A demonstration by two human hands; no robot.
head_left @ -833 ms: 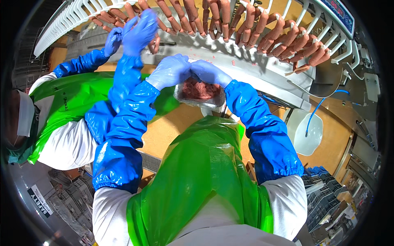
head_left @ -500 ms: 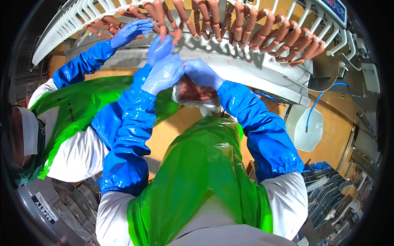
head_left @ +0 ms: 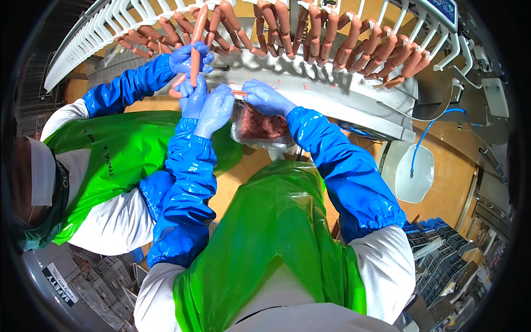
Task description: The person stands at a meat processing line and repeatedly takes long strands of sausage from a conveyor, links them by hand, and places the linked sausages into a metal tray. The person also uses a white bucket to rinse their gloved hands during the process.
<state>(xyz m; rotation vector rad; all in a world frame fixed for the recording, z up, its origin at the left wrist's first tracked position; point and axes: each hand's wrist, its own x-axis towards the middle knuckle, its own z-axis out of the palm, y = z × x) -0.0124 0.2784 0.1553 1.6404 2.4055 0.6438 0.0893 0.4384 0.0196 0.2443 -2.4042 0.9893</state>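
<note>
Both my hands wear light blue gloves and are closed on a thin pinkish strand [head_left: 239,93], perhaps casing, stretched level between them. My left hand [head_left: 215,109] grips its left end, and my right hand [head_left: 265,97] pinches the right end. Just below sits a clear-lined tub of reddish ground meat [head_left: 262,124]. Close against my left hand are a co-worker's gloved hands: the upper hand [head_left: 188,60] holds a hanging sausage link [head_left: 196,61], and the lower hand [head_left: 193,100] is beneath it.
Linked sausages [head_left: 315,33] hang from a curved row of white hooks [head_left: 116,16] along the far side. A metal machine bed [head_left: 354,94] runs below them. The co-worker's green apron [head_left: 116,149] stands close at my left. A white bin [head_left: 415,174] with a blue hose is at right.
My hands have moved apart, baring the strand and more of the meat. My left hand shifted left and down. The co-worker's hands have come down and now hold a sausage link.
</note>
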